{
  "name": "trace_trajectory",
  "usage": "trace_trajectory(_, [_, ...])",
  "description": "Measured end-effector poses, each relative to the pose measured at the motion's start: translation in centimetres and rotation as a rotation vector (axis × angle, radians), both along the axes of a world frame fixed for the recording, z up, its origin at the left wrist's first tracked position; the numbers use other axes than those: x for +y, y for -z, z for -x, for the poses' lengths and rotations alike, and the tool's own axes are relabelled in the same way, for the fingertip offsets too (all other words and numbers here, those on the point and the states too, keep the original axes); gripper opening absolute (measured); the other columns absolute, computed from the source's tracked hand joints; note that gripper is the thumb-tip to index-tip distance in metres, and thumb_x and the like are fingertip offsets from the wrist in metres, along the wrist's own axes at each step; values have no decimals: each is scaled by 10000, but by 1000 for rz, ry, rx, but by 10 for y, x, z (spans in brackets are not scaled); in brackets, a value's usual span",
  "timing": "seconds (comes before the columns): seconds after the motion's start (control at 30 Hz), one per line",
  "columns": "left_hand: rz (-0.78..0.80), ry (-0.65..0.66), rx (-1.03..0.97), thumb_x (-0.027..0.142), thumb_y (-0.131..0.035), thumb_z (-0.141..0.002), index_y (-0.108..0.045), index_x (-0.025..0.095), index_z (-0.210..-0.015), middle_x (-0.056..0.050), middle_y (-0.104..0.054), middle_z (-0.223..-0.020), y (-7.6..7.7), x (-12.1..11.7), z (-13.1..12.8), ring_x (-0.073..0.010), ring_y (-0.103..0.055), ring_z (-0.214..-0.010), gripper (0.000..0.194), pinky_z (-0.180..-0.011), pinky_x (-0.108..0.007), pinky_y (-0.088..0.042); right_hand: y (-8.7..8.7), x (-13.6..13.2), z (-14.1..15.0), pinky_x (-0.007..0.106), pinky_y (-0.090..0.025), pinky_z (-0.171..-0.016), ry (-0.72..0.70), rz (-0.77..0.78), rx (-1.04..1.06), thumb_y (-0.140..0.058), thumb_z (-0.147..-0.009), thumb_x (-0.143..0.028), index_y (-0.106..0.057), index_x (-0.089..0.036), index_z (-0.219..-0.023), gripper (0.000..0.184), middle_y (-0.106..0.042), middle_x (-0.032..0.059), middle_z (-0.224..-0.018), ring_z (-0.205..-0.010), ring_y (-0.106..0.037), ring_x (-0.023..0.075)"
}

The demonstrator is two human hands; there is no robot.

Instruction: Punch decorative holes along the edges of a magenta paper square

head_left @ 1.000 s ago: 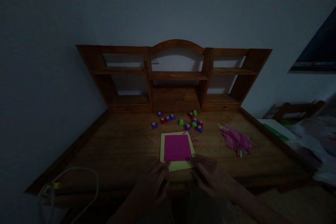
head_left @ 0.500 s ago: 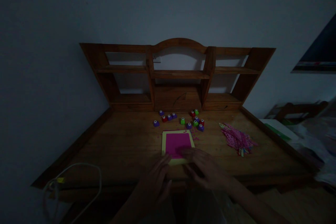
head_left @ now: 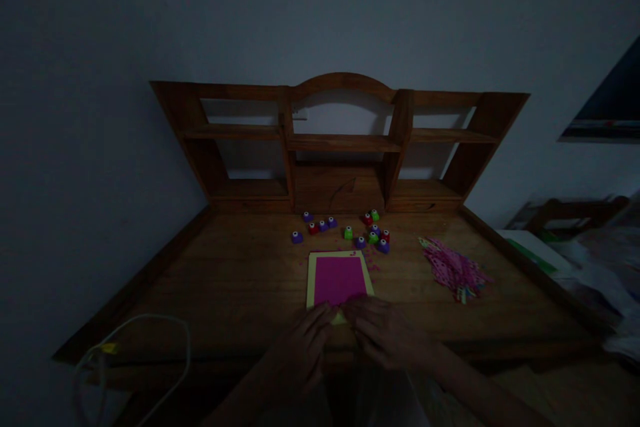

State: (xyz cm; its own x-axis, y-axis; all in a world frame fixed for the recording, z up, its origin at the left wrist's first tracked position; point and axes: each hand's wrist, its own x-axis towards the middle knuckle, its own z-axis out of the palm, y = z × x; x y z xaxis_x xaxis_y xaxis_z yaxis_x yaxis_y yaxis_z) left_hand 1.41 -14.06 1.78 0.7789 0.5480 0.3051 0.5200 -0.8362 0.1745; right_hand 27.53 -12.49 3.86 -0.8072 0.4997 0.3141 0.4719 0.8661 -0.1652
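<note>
A square pink paper sheet point(head_left: 340, 278) lies over a larger pale-yellow sheet point(head_left: 311, 283), near the front of the wooden desk. My left hand point(head_left: 304, 345) has its fingertips closed on the near edge of the pink sheet, left of its middle. Close beside it, my right hand point(head_left: 384, 332) pinches the same edge from the right, its fingers bent together. The fingers hide part of that edge, and the light is dim. Small pink paper scraps point(head_left: 373, 263) are scattered by the sheets' far right corner.
Several small craft punches point(head_left: 349, 233) in purple, red and green stand beyond the sheets. A pile of punched pink strips point(head_left: 455, 270) lies to the right. A white cable point(head_left: 187, 340) loops at the front left. Wooden shelves point(head_left: 345, 141) rise at the back.
My fingers have drawn in from lying on the pink sheet to its near edge, and both hands are closer together. More of the pink surface shows now.
</note>
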Motion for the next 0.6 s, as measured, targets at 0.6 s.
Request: trace_trajectory(0.6, [35,-108,19,44,-433,-780,-227,143,-1468,-119,-334,-1511,-1,-5,25,-254,-316,-1382,725,-1106,-459,-381,10,-15,-26,405,-475,-996,165,13,62,-491,-902,-225,-307,-130,-1450,586,-555,159,-1313,-1207,-527,249])
